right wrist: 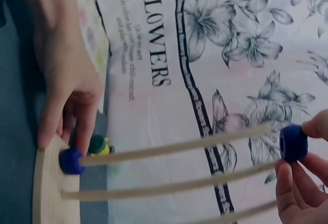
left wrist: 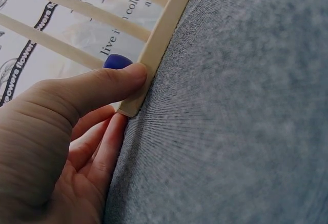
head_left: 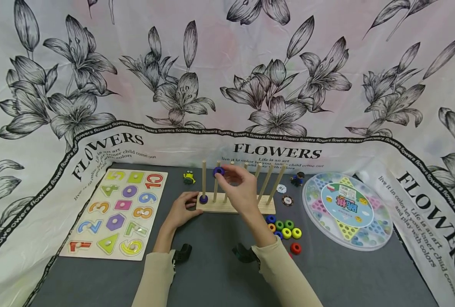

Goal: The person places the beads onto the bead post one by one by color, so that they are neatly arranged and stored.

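A wooden peg stand (head_left: 235, 208) with a row of upright pegs stands on the grey table. My left hand (head_left: 182, 209) grips the left end of its base, thumb (left wrist: 120, 83) on the front edge and fingers behind. One blue bead (head_left: 203, 199) sits at the bottom of the leftmost peg, partly hidden by the thumb in the left wrist view. My right hand (head_left: 240, 187) pinches another blue bead (right wrist: 293, 143) between thumb and fingertips, up near the tops of the leftmost pegs. In the right wrist view this bead appears apart from the first peg's tip.
Several coloured beads (head_left: 286, 233) lie right of the stand, a red bead (head_left: 295, 248) nearer. A number-and-shape board (head_left: 114, 213) lies left, a round star-patterned game box (head_left: 346, 211) right. Behind are a green-yellow toy (head_left: 189, 177), a small figure (head_left: 298, 179) and two chips (head_left: 287, 200).
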{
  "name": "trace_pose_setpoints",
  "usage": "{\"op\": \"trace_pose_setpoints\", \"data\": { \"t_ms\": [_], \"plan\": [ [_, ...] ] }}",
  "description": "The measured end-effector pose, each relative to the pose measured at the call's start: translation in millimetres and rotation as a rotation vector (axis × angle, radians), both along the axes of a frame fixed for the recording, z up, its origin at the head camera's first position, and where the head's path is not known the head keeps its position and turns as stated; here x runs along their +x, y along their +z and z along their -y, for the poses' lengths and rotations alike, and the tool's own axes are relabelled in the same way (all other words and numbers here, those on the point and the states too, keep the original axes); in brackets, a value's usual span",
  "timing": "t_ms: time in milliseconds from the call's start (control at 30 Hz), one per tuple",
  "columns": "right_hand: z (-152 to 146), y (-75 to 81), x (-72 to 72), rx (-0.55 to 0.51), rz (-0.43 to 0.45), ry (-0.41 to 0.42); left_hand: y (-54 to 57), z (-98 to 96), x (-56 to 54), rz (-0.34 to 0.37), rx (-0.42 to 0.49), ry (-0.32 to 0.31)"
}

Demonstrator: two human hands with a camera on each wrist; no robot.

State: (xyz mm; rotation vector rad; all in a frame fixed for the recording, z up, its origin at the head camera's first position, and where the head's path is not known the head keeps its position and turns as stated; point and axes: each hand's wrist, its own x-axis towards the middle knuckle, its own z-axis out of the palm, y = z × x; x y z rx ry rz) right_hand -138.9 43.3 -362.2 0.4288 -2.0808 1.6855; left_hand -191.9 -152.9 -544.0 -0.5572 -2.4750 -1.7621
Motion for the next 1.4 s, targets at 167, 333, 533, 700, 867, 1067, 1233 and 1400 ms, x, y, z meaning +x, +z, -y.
{"op": "trace_pose_setpoints", "data": {
  "t_ms": [167,333,533,700,867,1067,1233,1400],
  "plan": [
    [14,-14.6,-20.3,-0.003,-0.060,-0.040,2.9,-1.4,-1.7,0.077,-0.023,0.009],
    [22,-14.7,-28.0,0.046,-0.105,-0.086,3.3,-1.6,-1.2,0.073,0.005,0.007],
    [26,-9.4,-28.6,0.128,-0.100,-0.139,1.3,-1.1,-1.2,0.098,-0.027,0.006],
    [31,-3.1,-30.6,0.189,-0.100,-0.159,0.8,-1.0,-2.6,0.087,-0.016,0.004],
    [36,4.6,-31.1,0.246,-0.053,-0.182,0.7,-1.4,-3.9,0.107,-0.017,0.009],
    [44,14.0,-33.6,0.298,-0.009,-0.182,2.7,-1.9,-2.4,0.111,-0.016,0.022],
    [46,15.8,-34.7,0.307,-0.001,-0.208,28.6,-3.0,10.3,0.105,-0.005,0.005],
    [45,12.9,-31.8,0.293,-0.038,-0.224,47.6,-4.8,20.0,0.112,0.001,-0.008]
  ]
}}
